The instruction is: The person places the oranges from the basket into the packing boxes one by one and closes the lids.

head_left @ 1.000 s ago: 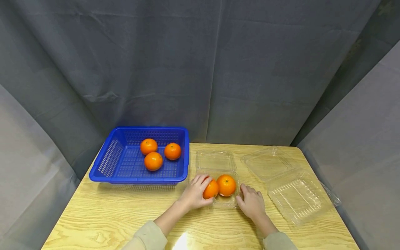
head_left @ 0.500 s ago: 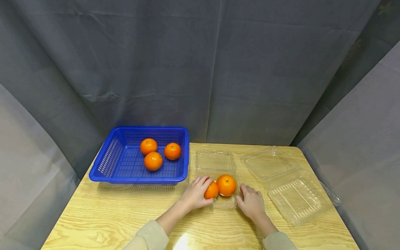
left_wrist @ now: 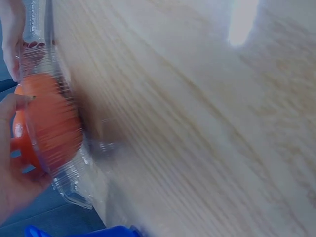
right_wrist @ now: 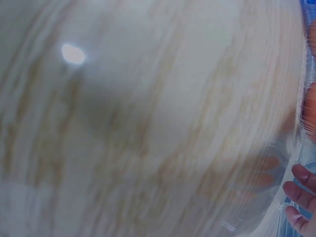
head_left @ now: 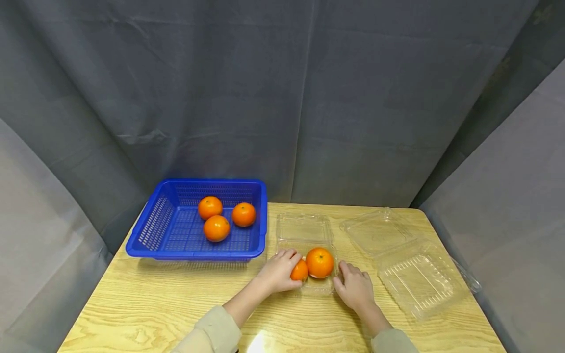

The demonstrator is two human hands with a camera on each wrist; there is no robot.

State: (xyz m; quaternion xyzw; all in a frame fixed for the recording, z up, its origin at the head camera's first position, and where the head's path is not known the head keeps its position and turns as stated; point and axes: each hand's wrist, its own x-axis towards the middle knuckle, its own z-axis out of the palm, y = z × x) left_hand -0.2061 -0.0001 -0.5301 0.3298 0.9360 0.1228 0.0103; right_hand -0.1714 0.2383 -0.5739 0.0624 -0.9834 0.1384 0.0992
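My left hand (head_left: 278,272) curls over an orange (head_left: 300,271) in the near half of a small clear plastic clamshell box (head_left: 305,227), whose lid lies open toward the back. A second orange (head_left: 320,263) sits beside it on the right, close against it. In the left wrist view, thumb and fingers of the left hand (left_wrist: 17,185) reach round the held orange (left_wrist: 54,131), seen through the ribbed box wall. At the box's right edge rests my right hand (head_left: 354,287), its fingers loosely bent; its fingertips (right_wrist: 298,195) show beside the clear wall in the right wrist view.
A blue plastic basket (head_left: 150,251) with three oranges (head_left: 217,228) stands at the back left. Another larger clear clamshell box (head_left: 417,277) lies open on the right, with more clear plastic at the table's right edge. Grey curtains (head_left: 229,88) surround the wooden table (head_left: 132,314).
My left hand has shifted slightly to the right over the orange and covers more of it. The right hand and the other oranges stay where they were.
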